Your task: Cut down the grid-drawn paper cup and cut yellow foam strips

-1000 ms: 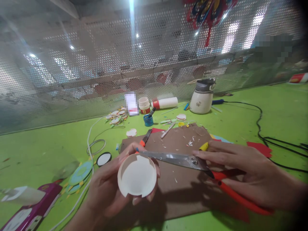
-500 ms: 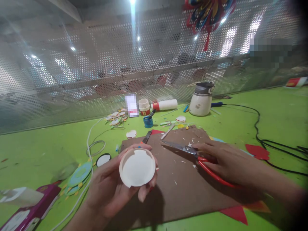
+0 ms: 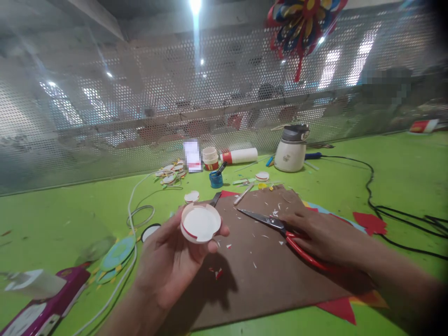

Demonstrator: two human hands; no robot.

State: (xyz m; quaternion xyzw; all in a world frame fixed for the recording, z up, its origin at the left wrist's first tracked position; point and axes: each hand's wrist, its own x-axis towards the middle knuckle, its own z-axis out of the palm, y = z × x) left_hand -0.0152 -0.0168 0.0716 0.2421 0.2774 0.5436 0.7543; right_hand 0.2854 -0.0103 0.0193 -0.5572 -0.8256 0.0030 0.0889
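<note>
My left hand grips a shallow cut-off paper cup base, white inside with a red strip along its near rim. The cup base is held above a brown board, with its open side up and tilted towards me. On the board, my right hand is around the red handles of a pair of scissors. The scissor blades are closed and point to the left. Small white and red paper scraps lie on the board, near a craft knife.
A white flask, stacked paper cups and a blue jar stand behind the board. A white cable and green paper discs are at left. Black cable runs along the right.
My left hand has tipped the cup base, so its outer side and red strip now show, and its fingers have shifted. My right hand stays by the scissors, lying a little flatter.
</note>
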